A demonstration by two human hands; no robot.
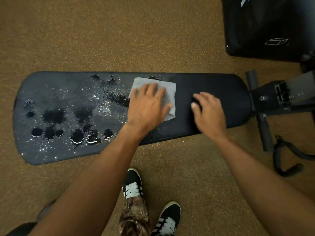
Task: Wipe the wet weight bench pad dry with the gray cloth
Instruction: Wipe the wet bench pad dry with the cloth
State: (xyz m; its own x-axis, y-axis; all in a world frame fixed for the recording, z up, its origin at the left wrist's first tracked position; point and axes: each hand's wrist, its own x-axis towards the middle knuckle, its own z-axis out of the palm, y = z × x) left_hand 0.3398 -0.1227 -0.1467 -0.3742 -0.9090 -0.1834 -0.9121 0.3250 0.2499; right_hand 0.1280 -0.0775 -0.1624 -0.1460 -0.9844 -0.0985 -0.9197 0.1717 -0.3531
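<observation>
A long black bench pad (221, 86) lies across the middle of the view. Its left half is covered with water drops and dark puddles (54, 116); its right part looks dry. The gray cloth (170, 87) lies flat near the pad's middle. My left hand (148, 104) presses down on the cloth with straight, spread fingers. Just right of the cloth, my right hand (208, 111) rests on the dry pad with loosely bent fingers and holds nothing.
The bench frame and padded rollers (262, 126) extend from the pad's right end, with a black strap handle (286, 160) on the floor. A black bag-like object (265, 26) stands at the top right. My shoes (134, 184) stand on the brown carpet below the pad.
</observation>
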